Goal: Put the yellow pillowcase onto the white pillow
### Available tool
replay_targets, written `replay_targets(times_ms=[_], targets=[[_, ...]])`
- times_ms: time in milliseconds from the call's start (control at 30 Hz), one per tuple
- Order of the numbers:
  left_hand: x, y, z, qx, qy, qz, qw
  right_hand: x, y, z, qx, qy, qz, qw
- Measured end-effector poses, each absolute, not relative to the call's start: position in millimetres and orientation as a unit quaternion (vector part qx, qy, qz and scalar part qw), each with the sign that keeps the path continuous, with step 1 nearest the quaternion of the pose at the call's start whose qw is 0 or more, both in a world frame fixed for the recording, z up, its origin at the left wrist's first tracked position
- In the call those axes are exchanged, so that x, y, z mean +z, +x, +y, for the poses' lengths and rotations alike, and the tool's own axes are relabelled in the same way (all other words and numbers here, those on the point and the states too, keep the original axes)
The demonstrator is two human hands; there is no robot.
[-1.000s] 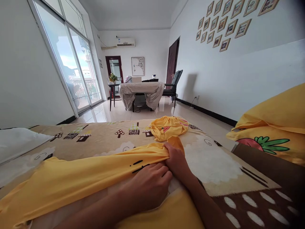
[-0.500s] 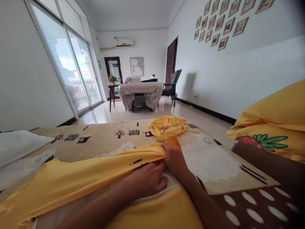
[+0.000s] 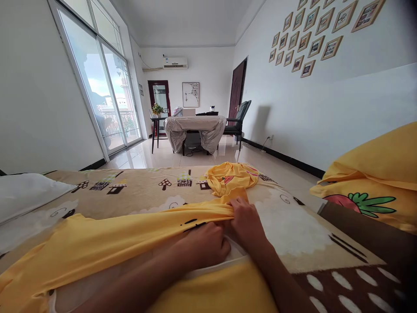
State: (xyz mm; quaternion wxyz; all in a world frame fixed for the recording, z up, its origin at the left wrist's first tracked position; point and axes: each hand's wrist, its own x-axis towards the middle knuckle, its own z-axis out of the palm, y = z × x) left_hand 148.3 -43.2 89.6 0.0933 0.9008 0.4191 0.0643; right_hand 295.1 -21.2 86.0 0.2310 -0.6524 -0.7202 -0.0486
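A yellow pillowcase (image 3: pixel 130 232) with small black print stretches across the bed in front of me, its opening gaping towards me. Inside the gap shows a pale pillow (image 3: pixel 87 287) with white piping. My left hand (image 3: pixel 206 245) is closed in a fist at the pillow's right end, under the upper layer of cloth; its fingertips are hidden. Just right of it, my right hand (image 3: pixel 246 221) pinches the bunched upper edge of the pillowcase near its corner. The lower yellow layer lies beneath both forearms.
A crumpled yellow cloth (image 3: pixel 230 176) lies beyond my hands on the patterned blanket (image 3: pixel 130 200). At the left is a white pillow (image 3: pixel 32 191); at the right, yellow cushions (image 3: pixel 374 191) with a radish print. A covered table (image 3: pixel 195 124) and black chair (image 3: pixel 239 121) stand farther off.
My view has tilted slightly, so the room sits lower and further right. My right hand has turned a little, knuckles more upward, still gripping the cloth. The left hand stays nearly in place.
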Motion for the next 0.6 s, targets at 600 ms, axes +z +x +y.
replay_targets(times_ms=[600], targets=[[87.4,144.1,-38.2,0.123,0.92,0.341,0.15,82.3,292.1,-13.8,0.047,-0.66,-0.699,0.273]])
